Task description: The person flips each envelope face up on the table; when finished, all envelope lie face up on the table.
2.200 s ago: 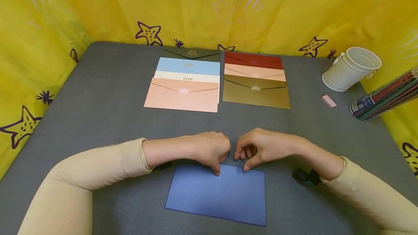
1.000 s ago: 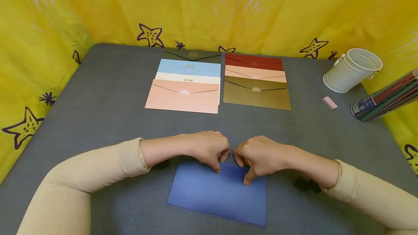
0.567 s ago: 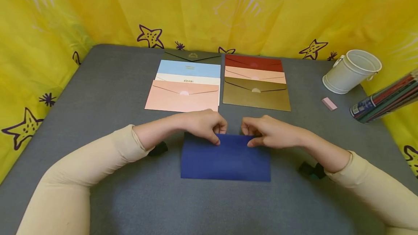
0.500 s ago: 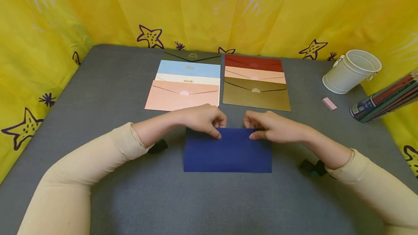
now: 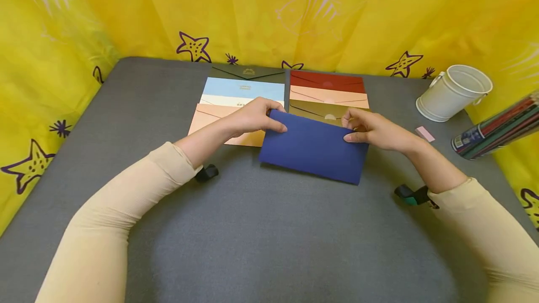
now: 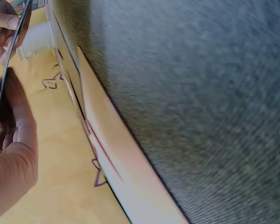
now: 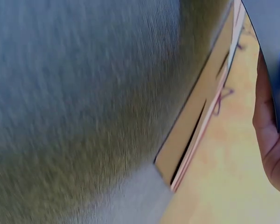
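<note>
Both hands hold a plain dark blue envelope [image 5: 313,148] up over the grey table, tilted with its right end lower in the head view. My left hand [image 5: 257,118] pinches its upper left corner, thumb on the near face and fingers behind. On the upper right, my right hand [image 5: 375,130] grips the edge the same way. Behind it lie two overlapping columns of envelopes. A pink envelope [image 5: 206,118] fronts the left column, partly covered by the left hand. A gold envelope [image 5: 311,110] fronts the right one, its lower part hidden by the blue envelope.
Farther back on the left are cream, light blue [image 5: 223,85] and dark green [image 5: 261,76] envelopes; on the right, peach and red [image 5: 326,81] ones. A white pail [image 5: 446,95], a pink eraser [image 5: 424,133] and a tube of pencils [image 5: 471,139] stand right. Yellow cloth [image 5: 252,8] hangs behind.
The blue envelope lay flat near the front; both hands took its far edge, lifted it and carried it away from the body and slightly right. It is now tilted, overlapping the front envelopes.
</note>
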### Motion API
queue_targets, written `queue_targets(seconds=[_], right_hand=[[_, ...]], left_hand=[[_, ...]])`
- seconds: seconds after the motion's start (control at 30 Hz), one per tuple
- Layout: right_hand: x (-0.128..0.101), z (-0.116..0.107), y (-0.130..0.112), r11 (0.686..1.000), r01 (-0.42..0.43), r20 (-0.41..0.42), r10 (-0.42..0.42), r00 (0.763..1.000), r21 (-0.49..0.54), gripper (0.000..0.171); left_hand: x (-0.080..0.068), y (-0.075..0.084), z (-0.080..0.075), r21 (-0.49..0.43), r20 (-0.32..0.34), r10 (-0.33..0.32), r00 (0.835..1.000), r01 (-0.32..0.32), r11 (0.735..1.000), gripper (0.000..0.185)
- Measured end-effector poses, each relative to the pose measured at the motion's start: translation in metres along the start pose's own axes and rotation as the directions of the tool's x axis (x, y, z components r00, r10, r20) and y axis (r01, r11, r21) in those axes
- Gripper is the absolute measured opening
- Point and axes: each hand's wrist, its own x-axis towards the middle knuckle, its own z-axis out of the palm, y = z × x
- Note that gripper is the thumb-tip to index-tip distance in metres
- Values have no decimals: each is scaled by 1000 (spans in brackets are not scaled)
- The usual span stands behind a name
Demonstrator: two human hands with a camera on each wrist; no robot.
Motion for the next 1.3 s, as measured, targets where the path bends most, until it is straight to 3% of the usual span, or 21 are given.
queue_targets(seconds=[0.1,0.2,0.4,0.6,0.73,0.9,1.13,1.3], right_hand=[[1,-9,7,999,-14,-43,16,999,44,23],[2,-17,15,997,-5,-82,11,997,75,22],[1,-28,26,993,-57,-180,74,981,99,20],[-3,-35,33,967,-187,-285,230,930,170,21],[-6,-39,38,912,-196,-292,310,905,361,20],[-14,-44,46,803,-108,-240,300,923,587,18],[-24,-46,52,753,-56,-209,253,945,656,10],[-29,-48,56,669,29,-182,159,970,743,19]], left_hand=[[4,-1,-1,-155,-48,-50,998,42,987,23],[6,-2,-2,-247,-85,-80,993,57,967,21],[8,-4,0,-279,-97,-74,993,44,959,18],[11,-3,0,-306,-130,-57,990,14,952,18],[13,-2,-2,-343,-167,-63,984,2,939,17],[14,-2,-4,-407,-208,-88,974,-5,913,17],[14,-3,-3,-435,-239,-103,965,-12,901,20],[14,-5,-2,-413,-265,-99,959,-20,911,21]])
